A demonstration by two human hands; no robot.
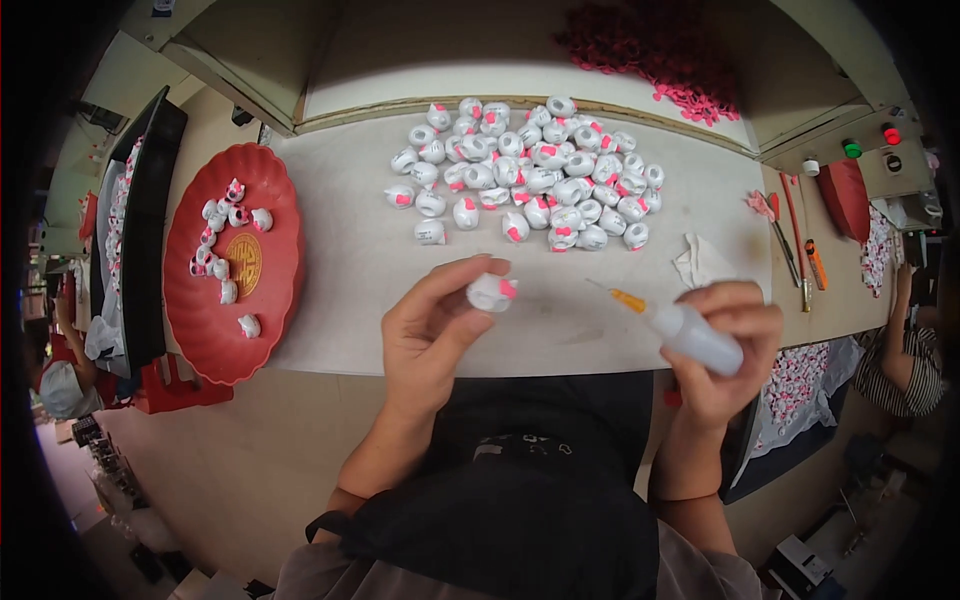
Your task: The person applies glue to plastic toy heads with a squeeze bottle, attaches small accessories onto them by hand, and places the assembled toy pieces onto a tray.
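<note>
The grey worktop (360, 260) carried almost everything. Toward its far edge lay a broad heap of small white figures with pink patches (530, 170), and beyond that edge a drift of red pieces (660, 50) spread over the raised back shelf. At the left edge sat a round red plate (200, 330) holding about a dozen more of the figures.

Over the near edge, the left hand (425, 335) pinched a single white figure (492, 292) between thumb and fingertips, with its pink patch turned to the right. The right hand (725, 350) was clenched around a small clear squeeze bottle (695, 338). The bottle's long axis ran up and to the left, ending in an orange nozzle with a thin needle tip (612, 293).

That tip pointed straight toward the held figure and stood near it but apart, at about the same height over the worktop. The figure lay to the left of the needle, so the gap between them ran along the near edge. A crumpled white cloth (700, 262) lay just behind the bottle, and a few hand tools (795, 240) rested by the right edge.
</note>
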